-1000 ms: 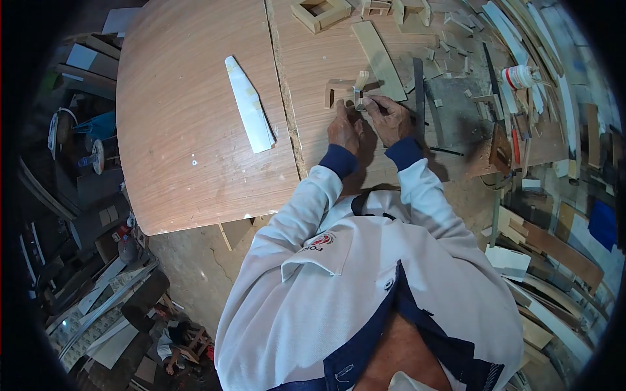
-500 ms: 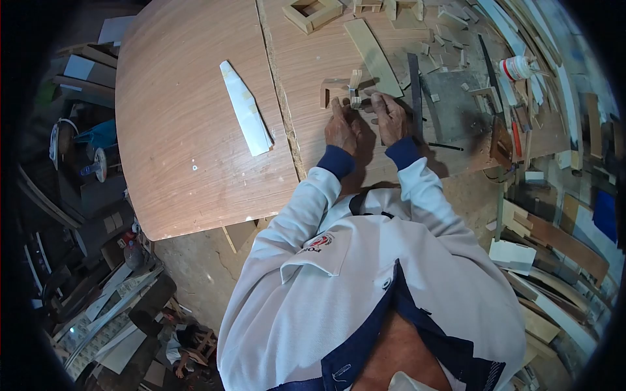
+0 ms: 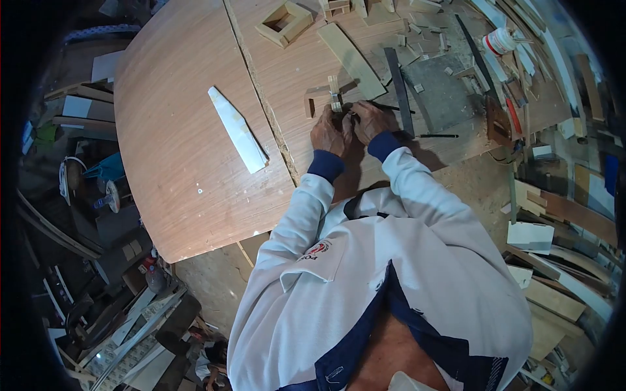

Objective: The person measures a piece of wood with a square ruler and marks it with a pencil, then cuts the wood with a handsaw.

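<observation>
Small pale wooden pieces (image 3: 334, 93) stand upright together on the table, just past my fingertips. My left hand (image 3: 329, 133) is closed at their near end, the thumb and fingers pinched on them. Close beside it, my right hand (image 3: 370, 121) is closed too, its fingertips meeting the left ones; what they pinch is hidden. A small open wooden frame (image 3: 310, 102) touches or nearly touches the upright pieces on the left. A thin dark stick (image 3: 403, 110) shows to the right of my right hand, partly covered by it.
A long pale board (image 3: 352, 60) and a dark strip (image 3: 399, 91) lie beyond my hands. A black pen (image 3: 439, 135) is to the right, near a handsaw (image 3: 499, 124) and a white bottle (image 3: 499, 42). A white tapered piece (image 3: 238, 130) lies left; a square wooden frame (image 3: 285, 24) sits farther back.
My right hand has moved left and its fingers have closed in beside my left hand. The head view has shifted, so the table appears slightly turned.
</observation>
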A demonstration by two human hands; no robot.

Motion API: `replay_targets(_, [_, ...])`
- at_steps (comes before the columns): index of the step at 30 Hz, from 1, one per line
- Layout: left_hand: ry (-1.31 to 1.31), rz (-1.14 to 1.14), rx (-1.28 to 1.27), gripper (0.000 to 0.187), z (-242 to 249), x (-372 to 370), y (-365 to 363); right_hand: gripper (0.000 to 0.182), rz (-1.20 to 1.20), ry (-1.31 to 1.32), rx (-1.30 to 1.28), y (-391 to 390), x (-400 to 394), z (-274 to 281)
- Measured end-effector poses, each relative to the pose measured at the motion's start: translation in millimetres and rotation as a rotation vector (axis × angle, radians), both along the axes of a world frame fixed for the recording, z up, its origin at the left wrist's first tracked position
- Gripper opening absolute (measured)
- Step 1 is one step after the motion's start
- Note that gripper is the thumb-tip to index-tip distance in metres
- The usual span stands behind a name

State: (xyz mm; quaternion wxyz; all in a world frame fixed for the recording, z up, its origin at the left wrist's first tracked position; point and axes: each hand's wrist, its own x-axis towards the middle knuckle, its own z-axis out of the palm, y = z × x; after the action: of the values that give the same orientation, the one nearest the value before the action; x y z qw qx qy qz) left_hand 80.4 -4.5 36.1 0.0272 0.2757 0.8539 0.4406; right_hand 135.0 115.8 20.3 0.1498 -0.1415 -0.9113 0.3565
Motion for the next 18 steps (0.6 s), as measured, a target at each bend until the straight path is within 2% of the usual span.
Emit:
replay_targets(2, [-0.049, 0.054, -0.09, 0.025, 8, 2, 2, 0.027, -0.005, 0.032, 0.025, 0, 0, -1])
replay_targets(8, [0.049, 0.11, -0.205, 0.021, -2, 0, 7, 0.028, -0.024, 0.062, 0.022, 1, -1, -10])
replay_targets(18, [0.154, 0.126, -0.133, 0.019, -17, -1, 10, 0.025, -0.052, 0.033, 0.015, 1, -3, -1])
